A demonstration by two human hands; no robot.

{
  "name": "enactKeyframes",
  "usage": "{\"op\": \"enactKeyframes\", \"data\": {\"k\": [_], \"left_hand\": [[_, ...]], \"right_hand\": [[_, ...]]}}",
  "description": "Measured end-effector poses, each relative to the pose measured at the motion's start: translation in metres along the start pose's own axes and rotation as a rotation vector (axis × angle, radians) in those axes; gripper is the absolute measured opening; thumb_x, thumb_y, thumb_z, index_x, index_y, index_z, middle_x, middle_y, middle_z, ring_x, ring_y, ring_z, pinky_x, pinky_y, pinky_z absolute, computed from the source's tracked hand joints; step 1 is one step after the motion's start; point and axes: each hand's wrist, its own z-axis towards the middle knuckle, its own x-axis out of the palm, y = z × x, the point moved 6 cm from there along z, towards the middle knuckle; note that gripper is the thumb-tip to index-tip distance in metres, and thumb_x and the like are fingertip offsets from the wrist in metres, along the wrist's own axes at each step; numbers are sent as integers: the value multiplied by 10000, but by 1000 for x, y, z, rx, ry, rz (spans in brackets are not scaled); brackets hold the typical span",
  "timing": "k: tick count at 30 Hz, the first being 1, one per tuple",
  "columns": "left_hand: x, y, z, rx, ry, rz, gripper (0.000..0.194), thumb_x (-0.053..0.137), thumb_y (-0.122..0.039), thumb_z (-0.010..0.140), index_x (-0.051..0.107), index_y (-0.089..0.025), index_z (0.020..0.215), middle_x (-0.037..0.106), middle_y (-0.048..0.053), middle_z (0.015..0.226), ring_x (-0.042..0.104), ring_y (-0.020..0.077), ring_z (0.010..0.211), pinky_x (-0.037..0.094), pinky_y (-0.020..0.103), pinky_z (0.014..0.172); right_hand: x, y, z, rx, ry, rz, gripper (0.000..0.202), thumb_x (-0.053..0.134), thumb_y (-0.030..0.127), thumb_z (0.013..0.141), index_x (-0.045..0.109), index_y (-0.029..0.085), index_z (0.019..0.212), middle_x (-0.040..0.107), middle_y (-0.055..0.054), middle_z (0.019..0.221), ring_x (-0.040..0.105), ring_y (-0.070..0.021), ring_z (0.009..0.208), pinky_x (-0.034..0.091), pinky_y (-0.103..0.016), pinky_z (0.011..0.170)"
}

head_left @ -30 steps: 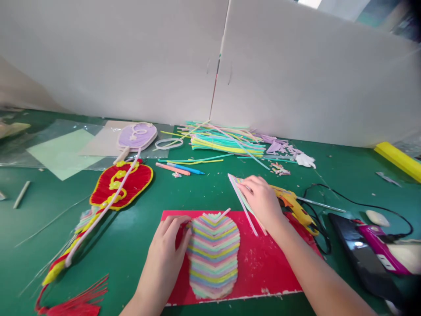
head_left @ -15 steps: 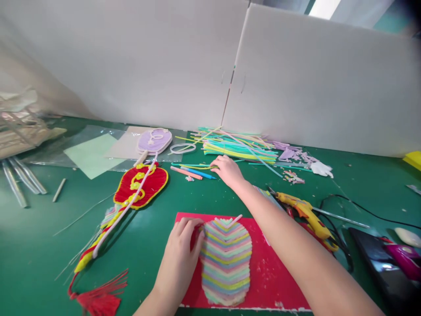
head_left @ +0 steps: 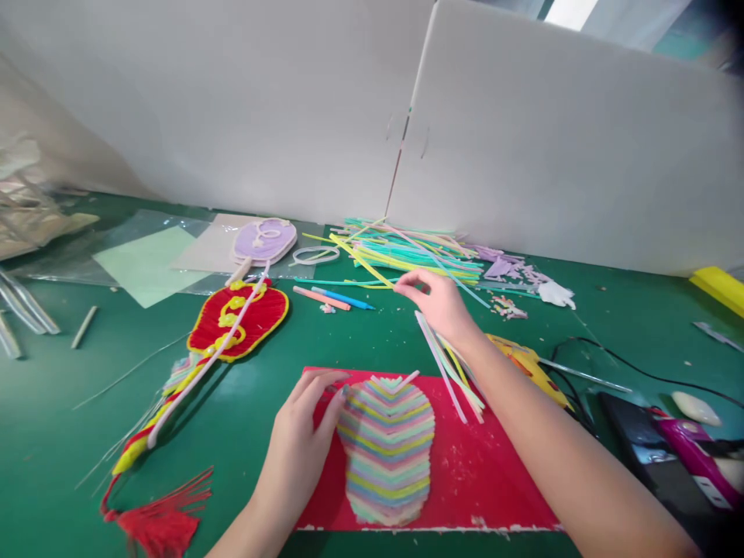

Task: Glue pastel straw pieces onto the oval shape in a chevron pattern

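My right hand (head_left: 439,304) pinches the near end of a yellow pipe cleaner (head_left: 363,262), which slants up and left over the pile. On the red board (head_left: 488,480) lies an oval panel of pastel pipe cleaners (head_left: 389,457) in V-shaped stripes, with two short pink ends sticking up at its top. My left hand (head_left: 305,426) rests on the board at the panel's upper left edge. Its fingers are stretched and its thumb is a little apart from them. Beneath my right wrist, several loose pastel pipe cleaners (head_left: 445,360) lie across the board's far edge.
A pipe cleaner pile (head_left: 407,256) lies by the white partition (head_left: 232,101). Two pens (head_left: 334,298) lie before it. A red fan (head_left: 247,318) and purple fan (head_left: 264,242) are leftward. Rightward are a yellow glue gun (head_left: 526,368), its cable, and a black phone-like slab (head_left: 631,446).
My right hand has lifted and drawn back to the right, a yellow pipe cleaner now raised in its pinch. Loose pastel pipe cleaners now show under the wrist. The view has shifted slightly.
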Motion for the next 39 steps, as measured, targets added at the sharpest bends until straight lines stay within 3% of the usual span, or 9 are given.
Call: {"op": "enactKeyframes", "data": {"k": [6,9,16,21,24,26,30,36,39], "left_hand": [[18,-32,6,-166,115,-457,409,606,-370,805,615,-201,1177,704,75,1096,681,208,895,569,309,737],[30,-49,10,-208,114,-564,296,661,-330,772,691,-172,1021,728,76,1015,682,203,873,569,284,731],[70,-49,7,-618,131,-1211,87,631,-197,847,694,-140,863,728,33,864,636,41,599,536,106,601],[98,-54,-9,-785,207,-1381,110,594,-189,880,696,-153,901,679,10,756,628,34,600,511,84,574],[99,-56,-16,-653,345,-1147,237,555,-331,899,703,-152,945,685,46,798,626,78,637,509,148,576],[84,-55,-17,-405,335,-794,277,540,-372,890,705,-155,944,683,60,793,612,124,642,509,220,589],[33,-59,-21,101,-74,-109,236,515,-299,881,670,-242,1050,673,58,952,605,201,864,488,333,795],[22,-51,-17,227,-39,96,120,572,-291,835,683,-248,819,706,14,792,625,193,751,463,315,702],[20,-45,-12,145,22,32,116,587,-279,800,673,-244,731,684,-11,689,602,164,650,460,279,637]], "right_hand": [[-28,34,-94,80,168,-72,131,618,333,841,656,234,764,700,23,769,642,-149,728,488,-265,697],[-31,40,-123,78,153,-76,113,615,286,847,655,237,753,708,11,780,659,-160,761,515,-283,734],[-28,35,-139,272,-84,422,306,719,338,746,679,254,1038,714,-40,937,682,-181,849,577,-283,691],[-34,48,-135,136,-254,368,74,670,286,800,720,244,764,673,-32,878,653,-177,850,560,-305,726],[-53,52,-130,47,-341,205,110,606,244,856,678,239,772,681,-34,957,643,-182,910,533,-349,817],[-62,61,-125,-113,-302,56,109,571,196,877,663,247,845,700,-24,947,647,-180,928,509,-372,873],[-45,74,-125,-430,5,-270,130,558,170,882,668,237,900,706,-19,838,652,-175,838,492,-383,879],[-8,74,-136,-456,230,-291,208,459,146,928,653,212,897,677,-13,781,621,-145,785,458,-403,942],[-2,73,-140,-429,242,-245,146,514,169,912,646,214,953,681,-6,791,622,-145,800,471,-381,923]]}}
